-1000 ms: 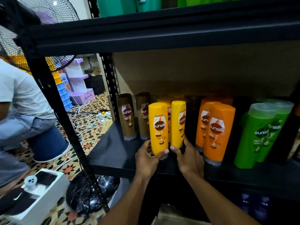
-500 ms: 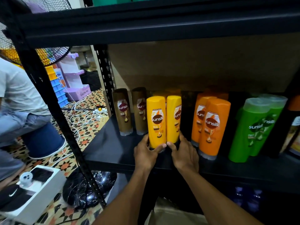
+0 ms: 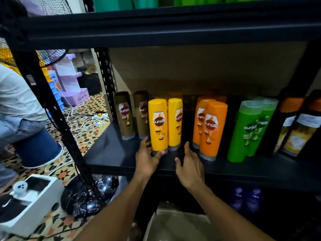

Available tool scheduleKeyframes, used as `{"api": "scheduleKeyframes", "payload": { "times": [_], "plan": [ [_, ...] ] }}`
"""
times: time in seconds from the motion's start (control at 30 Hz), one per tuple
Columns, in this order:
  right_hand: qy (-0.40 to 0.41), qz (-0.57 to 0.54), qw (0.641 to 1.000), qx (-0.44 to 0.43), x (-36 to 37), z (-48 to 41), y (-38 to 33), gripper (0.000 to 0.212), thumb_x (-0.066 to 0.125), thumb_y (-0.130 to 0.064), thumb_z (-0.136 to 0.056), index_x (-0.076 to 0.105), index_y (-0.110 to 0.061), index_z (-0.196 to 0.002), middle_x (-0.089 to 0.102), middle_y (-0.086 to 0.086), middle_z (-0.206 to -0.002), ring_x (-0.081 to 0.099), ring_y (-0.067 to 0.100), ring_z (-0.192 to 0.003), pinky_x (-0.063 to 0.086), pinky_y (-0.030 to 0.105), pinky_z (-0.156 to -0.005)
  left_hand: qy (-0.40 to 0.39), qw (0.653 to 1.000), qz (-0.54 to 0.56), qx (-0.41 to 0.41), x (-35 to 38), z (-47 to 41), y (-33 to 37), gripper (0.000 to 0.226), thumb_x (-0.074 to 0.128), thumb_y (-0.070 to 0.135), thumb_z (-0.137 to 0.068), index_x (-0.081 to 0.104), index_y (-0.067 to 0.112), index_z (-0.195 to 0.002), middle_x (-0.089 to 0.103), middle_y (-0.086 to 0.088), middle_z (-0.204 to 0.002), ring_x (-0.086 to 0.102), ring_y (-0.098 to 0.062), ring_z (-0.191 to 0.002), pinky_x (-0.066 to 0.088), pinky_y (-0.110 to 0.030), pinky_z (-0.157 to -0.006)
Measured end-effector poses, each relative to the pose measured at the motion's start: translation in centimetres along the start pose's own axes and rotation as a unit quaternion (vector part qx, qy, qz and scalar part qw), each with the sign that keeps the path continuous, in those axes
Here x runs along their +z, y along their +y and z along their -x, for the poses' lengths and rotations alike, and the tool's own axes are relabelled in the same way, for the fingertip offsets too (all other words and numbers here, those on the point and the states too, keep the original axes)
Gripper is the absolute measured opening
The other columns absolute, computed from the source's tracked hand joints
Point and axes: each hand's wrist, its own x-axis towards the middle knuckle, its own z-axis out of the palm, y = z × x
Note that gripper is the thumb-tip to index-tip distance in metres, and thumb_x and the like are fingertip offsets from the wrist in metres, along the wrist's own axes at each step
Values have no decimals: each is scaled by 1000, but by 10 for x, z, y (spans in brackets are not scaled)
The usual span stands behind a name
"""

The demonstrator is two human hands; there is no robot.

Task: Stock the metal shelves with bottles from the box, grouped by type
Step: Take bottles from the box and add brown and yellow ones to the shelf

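Two yellow Sunsilk bottles stand upright side by side near the front of the black metal shelf (image 3: 111,153). My left hand (image 3: 147,157) grips the base of the front yellow bottle (image 3: 158,126), thumb in front and fingers on its left side. My right hand (image 3: 189,164) hovers with straight, spread fingers just right of the second yellow bottle (image 3: 175,122), not touching it. More yellow bottles show behind. Two brown bottles (image 3: 124,115) stand to the left, orange bottles (image 3: 212,127) and green bottles (image 3: 246,131) to the right. A beige box (image 3: 173,223) lies below my arms.
Dark bottles with orange caps (image 3: 295,127) fill the shelf's right end. Purple bottles (image 3: 246,200) sit on the lower shelf. The upper shelf beam (image 3: 173,26) hangs low overhead. Left of the shelf upright (image 3: 52,110) are a seated person (image 3: 17,101), floor cables (image 3: 83,119) and a white box (image 3: 26,202).
My right hand has let go of the second yellow bottle and drawn back toward the shelf's front edge. My left hand stays at the front yellow bottle's base.
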Motion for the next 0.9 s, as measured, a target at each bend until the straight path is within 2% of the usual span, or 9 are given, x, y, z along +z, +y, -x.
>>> {"api": "scheduleKeyframes", "payload": {
  "times": [0.07,0.2,0.23,0.33,0.4,0.47,0.67,0.8,0.9],
  "plan": [
    [30,-60,997,-50,0,22,5,71,55,-24,-101,17,-22,-161,37,1,-158,36,17,-144,35,32,-115,33,999,3,13,-8,8,0,87,85,21,-82,33,18,-153,50,2,-145,51,-11,-128,46,-34,-109],
    [90,-127,976,-156,-23,90,50,58,53,3,-91,50,-24,-142,52,-11,-142,48,5,-132,41,28,-110,130,977,-75,149,-1,76,2,59,79,9,-84,52,17,-136,51,1,-135,49,-17,-127,45,-45,-108],
    [97,-125,974,-160,-28,94,63,58,53,8,-87,54,-22,-137,55,-10,-138,52,6,-128,44,27,-108,135,968,-103,187,-1,85,4,53,79,7,-83,57,15,-130,53,0,-132,50,-19,-125,43,-44,-108],
    [58,-105,990,-78,-32,146,122,64,55,14,-79,57,-19,-134,57,-4,-131,57,10,-119,45,23,-103,59,957,-170,229,13,138,-23,43,80,10,-83,63,12,-122,58,-3,-128,53,-23,-124,39,-39,-109],
    [7,-71,997,-17,-31,173,162,65,59,14,-78,55,-17,-135,57,1,-131,56,16,-119,40,21,-104,-14,962,-183,201,25,165,-49,43,80,14,-84,63,15,-123,57,-2,-128,53,-23,-123,40,-37,-108],
    [-28,-49,998,33,-28,191,192,62,60,13,-79,55,-15,-135,56,5,-133,54,24,-122,38,27,-106,-73,965,-197,160,38,185,-75,43,80,16,-83,63,17,-123,57,-1,-126,53,-22,-121,40,-34,-106],
    [-144,-28,983,114,7,208,251,59,63,-1,-83,52,-26,-136,59,3,-131,60,26,-117,47,32,-98,-171,963,-210,-10,73,217,-154,45,75,22,-81,61,28,-123,54,2,-124,53,-23,-118,46,-41,-103],
    [-233,27,958,166,49,207,280,57,64,-11,-88,46,-25,-141,50,2,-142,57,27,-119,44,31,-95,-238,930,-219,-171,94,232,-220,54,68,29,-73,55,30,-126,57,-5,-125,58,-26,-114,50,-44,-99],
    [-284,86,939,175,79,200,300,64,66,-22,-86,40,-26,-144,48,5,-145,60,29,-114,45,31,-92,-257,896,-228,-282,111,250,-294,66,62,51,-58,48,40,-122,65,-6,-121,65,-30,-109,54,-44,-95]
  ]
}}
